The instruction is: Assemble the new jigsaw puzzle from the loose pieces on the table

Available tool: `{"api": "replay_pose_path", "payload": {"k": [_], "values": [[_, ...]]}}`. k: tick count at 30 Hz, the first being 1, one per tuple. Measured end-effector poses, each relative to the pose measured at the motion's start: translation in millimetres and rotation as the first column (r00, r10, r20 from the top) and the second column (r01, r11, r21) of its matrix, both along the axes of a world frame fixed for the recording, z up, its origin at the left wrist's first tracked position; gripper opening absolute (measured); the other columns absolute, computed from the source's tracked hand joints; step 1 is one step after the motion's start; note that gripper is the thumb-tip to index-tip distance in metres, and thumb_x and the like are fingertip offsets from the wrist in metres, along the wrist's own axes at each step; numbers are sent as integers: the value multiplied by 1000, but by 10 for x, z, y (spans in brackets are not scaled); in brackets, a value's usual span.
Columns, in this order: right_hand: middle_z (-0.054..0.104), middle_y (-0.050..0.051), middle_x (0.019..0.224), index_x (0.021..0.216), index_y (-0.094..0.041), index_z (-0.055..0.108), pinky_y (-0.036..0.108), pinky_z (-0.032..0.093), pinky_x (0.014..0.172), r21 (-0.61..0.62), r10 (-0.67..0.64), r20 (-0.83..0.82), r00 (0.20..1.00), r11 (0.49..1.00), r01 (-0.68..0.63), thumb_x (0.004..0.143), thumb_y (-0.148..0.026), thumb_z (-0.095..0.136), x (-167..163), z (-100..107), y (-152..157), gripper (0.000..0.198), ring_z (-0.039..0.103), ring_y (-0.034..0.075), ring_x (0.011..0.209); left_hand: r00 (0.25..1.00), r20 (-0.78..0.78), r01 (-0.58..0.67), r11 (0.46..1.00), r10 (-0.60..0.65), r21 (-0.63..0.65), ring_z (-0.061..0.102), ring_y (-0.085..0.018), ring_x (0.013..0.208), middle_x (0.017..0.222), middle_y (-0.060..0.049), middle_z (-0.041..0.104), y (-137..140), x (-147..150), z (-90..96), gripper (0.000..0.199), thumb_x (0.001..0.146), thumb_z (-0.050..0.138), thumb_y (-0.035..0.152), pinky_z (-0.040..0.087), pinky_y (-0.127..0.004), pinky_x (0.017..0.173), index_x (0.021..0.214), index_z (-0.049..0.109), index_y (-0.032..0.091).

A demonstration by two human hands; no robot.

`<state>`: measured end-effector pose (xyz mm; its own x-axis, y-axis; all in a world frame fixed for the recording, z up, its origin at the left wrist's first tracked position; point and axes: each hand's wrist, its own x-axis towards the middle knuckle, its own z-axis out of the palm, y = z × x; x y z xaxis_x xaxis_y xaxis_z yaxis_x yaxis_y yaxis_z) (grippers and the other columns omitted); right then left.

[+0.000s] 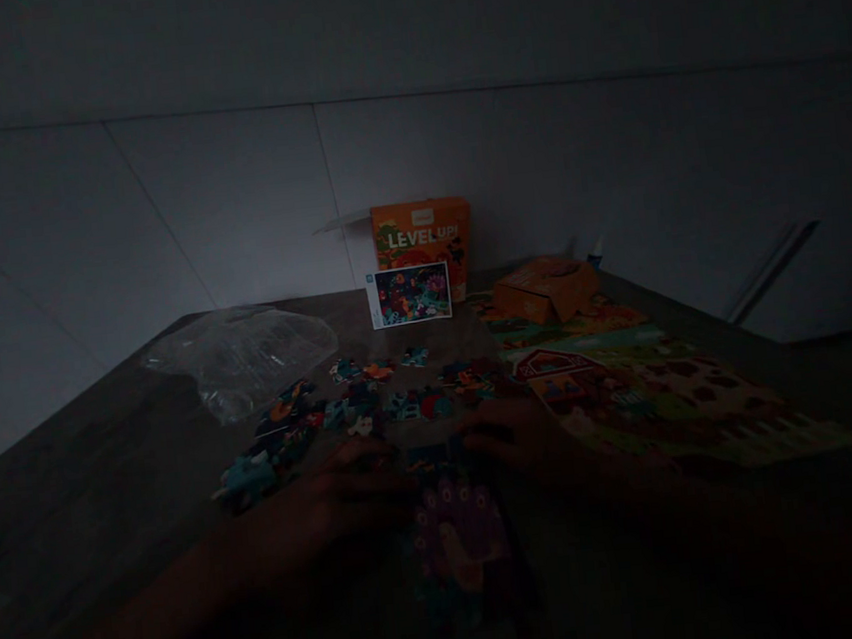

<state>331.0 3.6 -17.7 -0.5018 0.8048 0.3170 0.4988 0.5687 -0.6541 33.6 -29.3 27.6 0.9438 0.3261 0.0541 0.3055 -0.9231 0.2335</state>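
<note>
The picture is very dark. An assembled puzzle part with a purple peacock (463, 542) lies nearest to me, with dark blue puzzle pieces (428, 455) along its far edge. From the left my left hand (337, 494) reaches to that edge, its fingers stretched and apart. My right hand (512, 434) is on the other side, fingers extended beside the same pieces. Whether the fingertips touch them is hard to see. Beyond lie joined puzzle pieces (415, 405), and loose ones at left, including a light blue piece (249, 474).
A picture card (413, 295) leans on an orange box (421, 222) at the back. A clear plastic bag (263, 350) lies back left. On the right is a farm puzzle (674, 386) with another orange box (548, 290) at its far end. A white wall bounds the table.
</note>
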Motion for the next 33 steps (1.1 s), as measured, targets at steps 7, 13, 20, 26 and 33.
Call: {"api": "replay_pose_path", "payload": {"k": [7, 13, 20, 26, 33], "values": [[76, 5, 97, 101, -19, 74, 29, 51, 80, -5, 7, -4, 1000, 1000, -7, 88, -21, 66, 11, 4, -8, 16, 70, 19, 89, 1000, 15, 8, 1000, -8, 1, 43, -30, 137, 148, -8, 50, 10, -24, -28, 60, 82, 57, 9, 29, -50, 117, 140, 51, 22], [76, 4, 94, 99, -20, 75, 29, 51, 77, 16, 18, 12, 1000, 1000, -19, 90, -21, 64, 13, 9, -3, 14, 70, 19, 85, 1000, -12, 12, 1000, -12, -26, 44, -30, 137, 148, -8, 49, 17, -10, -8, 59, 83, 56, 10, 25, -51, 119, 140, 50, 22], [76, 4, 96, 100, -22, 74, 31, 52, 80, 14, 18, -8, 1000, 1000, -18, 90, -22, 63, 14, 19, -13, 15, 70, 19, 87, 1000, 16, 5, 1000, -4, -28, 43, -31, 138, 147, -8, 51, 10, -21, -22, 60, 83, 59, 10, 29, -53, 117, 140, 51, 23], [76, 6, 99, 102, -19, 74, 32, 53, 83, 37, 34, 36, 999, 999, -35, 90, -22, 63, 12, 6, 7, 17, 70, 20, 90, 1000, 26, 6, 1000, -5, -4, 41, -32, 138, 147, -8, 51, 15, -32, -27, 59, 80, 59, 9, 29, -52, 117, 137, 53, 21], [73, 8, 107, 110, -20, 71, 36, 52, 89, 65, 36, 126, 991, 997, -45, 87, -25, 68, 43, -21, 1, 24, 67, 23, 100, 1000, 25, 8, 1000, -8, 9, 41, -32, 139, 147, -9, 51, 2, -24, -16, 58, 81, 58, 9, 31, -53, 116, 138, 53, 20]]}}
